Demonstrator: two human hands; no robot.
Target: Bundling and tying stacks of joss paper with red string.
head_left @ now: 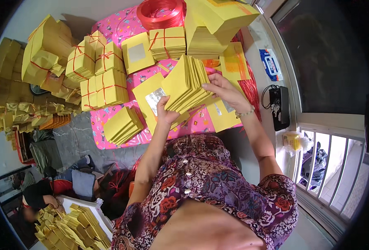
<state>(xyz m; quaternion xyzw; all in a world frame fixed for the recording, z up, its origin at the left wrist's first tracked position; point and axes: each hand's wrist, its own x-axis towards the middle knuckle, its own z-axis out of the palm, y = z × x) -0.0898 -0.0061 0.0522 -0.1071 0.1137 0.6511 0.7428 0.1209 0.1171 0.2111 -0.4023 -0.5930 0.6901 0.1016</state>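
Observation:
A thick stack of yellow paper (187,81), its bundles fanned apart along the right side, is held up over the table. My left hand (166,111) grips its lower left corner, the thumb lying on the face of the paper. My right hand (228,91) is closed at the stack's right edge, thumb and fingers on the ends of the fanned layers. Beneath the stack lies a yellow sheet with a silver foil square (154,99). Another yellow sheet (223,118) with a silver patch is partly under my right wrist.
Tied yellow bundles (106,89) and a loose stack (123,126) sit at the left on the pink table cover (149,139). Farther back are a red twine coil (160,13) and a tall yellow pile (209,41). A person (38,193) works at lower left. Right is a barred window (330,166).

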